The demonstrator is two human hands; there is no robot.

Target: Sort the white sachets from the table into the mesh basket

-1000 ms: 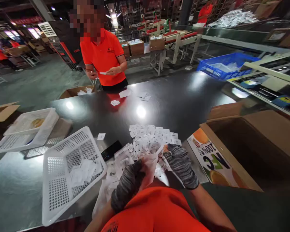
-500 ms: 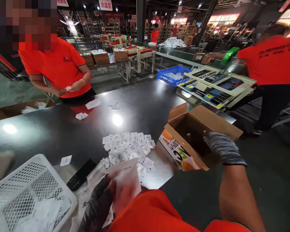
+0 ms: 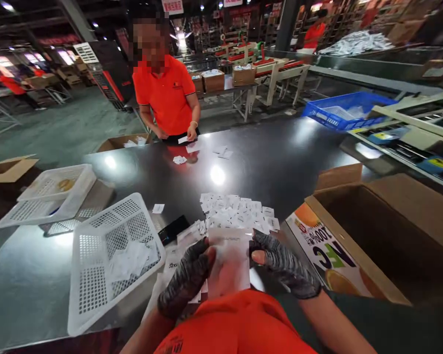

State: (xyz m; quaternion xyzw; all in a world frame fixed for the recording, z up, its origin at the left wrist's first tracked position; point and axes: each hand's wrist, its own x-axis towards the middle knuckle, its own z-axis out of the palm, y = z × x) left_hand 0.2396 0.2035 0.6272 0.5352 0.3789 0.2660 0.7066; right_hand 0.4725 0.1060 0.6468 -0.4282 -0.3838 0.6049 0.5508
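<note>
My left hand (image 3: 186,278) and my right hand (image 3: 282,263), both in grey knit gloves, hold a clear plastic bag (image 3: 229,260) between them close to my chest. The left grips its left side, the right pinches its upper right edge. Just beyond the bag a heap of small white printed packets (image 3: 236,212) lies on the dark table (image 3: 273,157). More flat bags (image 3: 173,265) lie under my left hand.
A white mesh basket (image 3: 112,255) with white packets stands at my left, another white basket (image 3: 47,194) further left. An open cardboard box (image 3: 384,231) sits at my right. A black device (image 3: 173,229) lies by the basket. A person in orange (image 3: 166,98) works across the table.
My right hand has come back from the cardboard box to the bag and now pinches its edge. My view has swung back left toward the table.
</note>
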